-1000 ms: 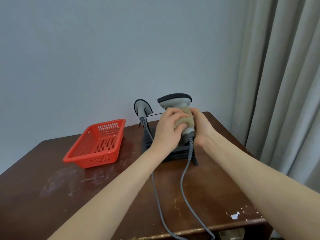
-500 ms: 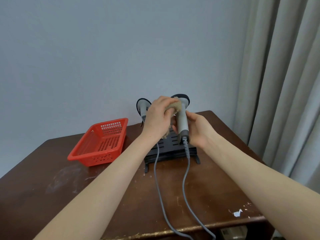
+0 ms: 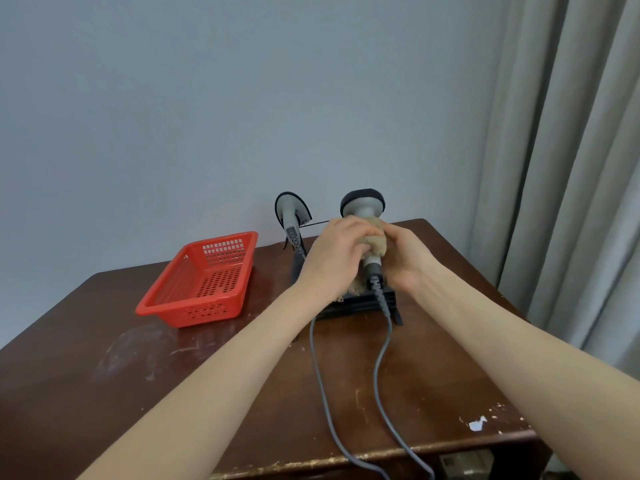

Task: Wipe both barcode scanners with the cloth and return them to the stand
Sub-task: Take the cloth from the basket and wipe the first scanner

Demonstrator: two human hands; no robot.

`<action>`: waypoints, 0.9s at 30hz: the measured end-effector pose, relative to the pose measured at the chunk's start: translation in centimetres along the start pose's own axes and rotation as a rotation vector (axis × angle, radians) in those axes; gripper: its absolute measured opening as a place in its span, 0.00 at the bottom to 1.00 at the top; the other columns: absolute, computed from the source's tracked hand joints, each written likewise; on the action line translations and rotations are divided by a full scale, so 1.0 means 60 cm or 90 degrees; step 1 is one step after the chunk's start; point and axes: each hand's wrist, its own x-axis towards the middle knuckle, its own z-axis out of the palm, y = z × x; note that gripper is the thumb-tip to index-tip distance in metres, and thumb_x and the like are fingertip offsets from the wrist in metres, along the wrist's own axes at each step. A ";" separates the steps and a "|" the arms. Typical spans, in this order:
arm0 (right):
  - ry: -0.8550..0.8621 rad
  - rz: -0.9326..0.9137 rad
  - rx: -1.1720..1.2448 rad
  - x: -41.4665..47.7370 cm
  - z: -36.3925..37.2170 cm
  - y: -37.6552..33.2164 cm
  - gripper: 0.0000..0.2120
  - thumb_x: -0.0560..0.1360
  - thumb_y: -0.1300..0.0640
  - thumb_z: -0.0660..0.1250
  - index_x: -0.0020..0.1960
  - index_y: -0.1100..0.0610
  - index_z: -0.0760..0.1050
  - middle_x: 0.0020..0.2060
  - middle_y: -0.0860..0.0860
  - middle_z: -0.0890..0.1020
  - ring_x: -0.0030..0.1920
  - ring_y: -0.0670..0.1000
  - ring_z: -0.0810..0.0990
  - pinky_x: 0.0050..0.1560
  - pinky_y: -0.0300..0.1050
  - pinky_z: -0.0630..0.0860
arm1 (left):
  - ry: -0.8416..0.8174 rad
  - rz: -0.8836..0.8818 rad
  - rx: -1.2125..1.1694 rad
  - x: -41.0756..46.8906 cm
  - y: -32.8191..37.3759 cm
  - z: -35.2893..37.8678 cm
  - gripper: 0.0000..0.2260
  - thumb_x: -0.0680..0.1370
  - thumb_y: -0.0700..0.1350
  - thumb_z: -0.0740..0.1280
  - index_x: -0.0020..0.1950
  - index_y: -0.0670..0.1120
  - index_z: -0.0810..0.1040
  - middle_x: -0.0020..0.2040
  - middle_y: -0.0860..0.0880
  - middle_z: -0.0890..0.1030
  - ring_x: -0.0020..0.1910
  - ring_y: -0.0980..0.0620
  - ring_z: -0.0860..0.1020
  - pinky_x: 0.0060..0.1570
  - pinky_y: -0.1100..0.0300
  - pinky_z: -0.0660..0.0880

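Open worn brown tabletop [image 3: 104,368] on the left front; red perforated plastic basket [image 3: 204,282] blocks the left rear. 2 grey cables [image 3: 346,393] trail across the middle, black slatted stand [image 3: 360,304] behind, grey curtain [image 3: 571,168] crowding the right edge.

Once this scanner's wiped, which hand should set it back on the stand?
Right, probably. The right hand grips the scanner at its handle, above the stand. The left hand is occupied pressing the cloth around it.
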 end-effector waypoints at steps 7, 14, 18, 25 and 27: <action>-0.025 0.031 -0.011 -0.007 0.011 0.004 0.12 0.78 0.55 0.62 0.55 0.61 0.77 0.40 0.57 0.83 0.39 0.55 0.84 0.41 0.48 0.80 | 0.064 -0.023 0.012 0.016 0.005 -0.004 0.12 0.75 0.34 0.63 0.55 0.44 0.81 0.57 0.49 0.79 0.59 0.49 0.71 0.57 0.71 0.58; -0.029 0.024 -0.050 -0.009 0.009 -0.009 0.09 0.78 0.53 0.63 0.53 0.58 0.74 0.32 0.53 0.79 0.28 0.50 0.80 0.25 0.41 0.76 | -0.039 0.082 0.035 -0.036 0.017 0.008 0.09 0.74 0.35 0.66 0.52 0.43 0.81 0.53 0.48 0.81 0.56 0.48 0.70 0.58 0.68 0.60; -0.044 0.023 -0.016 -0.008 0.016 -0.004 0.11 0.79 0.55 0.60 0.44 0.60 0.76 0.32 0.53 0.79 0.31 0.50 0.80 0.34 0.42 0.78 | 0.056 0.003 -0.016 0.001 0.010 -0.009 0.12 0.75 0.34 0.65 0.55 0.43 0.81 0.56 0.50 0.76 0.58 0.52 0.71 0.60 0.70 0.61; -0.027 0.033 -0.028 -0.016 0.017 -0.010 0.13 0.78 0.55 0.59 0.39 0.61 0.76 0.28 0.53 0.78 0.27 0.50 0.78 0.27 0.41 0.76 | 0.069 0.023 -0.007 -0.017 0.011 0.006 0.10 0.73 0.35 0.68 0.53 0.41 0.81 0.54 0.49 0.77 0.56 0.51 0.72 0.58 0.75 0.60; -0.026 0.018 -0.061 -0.016 0.013 -0.014 0.16 0.78 0.54 0.60 0.36 0.60 0.74 0.26 0.52 0.75 0.23 0.49 0.76 0.22 0.38 0.73 | 0.030 0.085 0.010 -0.037 0.014 0.018 0.09 0.71 0.36 0.68 0.50 0.41 0.82 0.52 0.48 0.79 0.54 0.50 0.71 0.59 0.74 0.61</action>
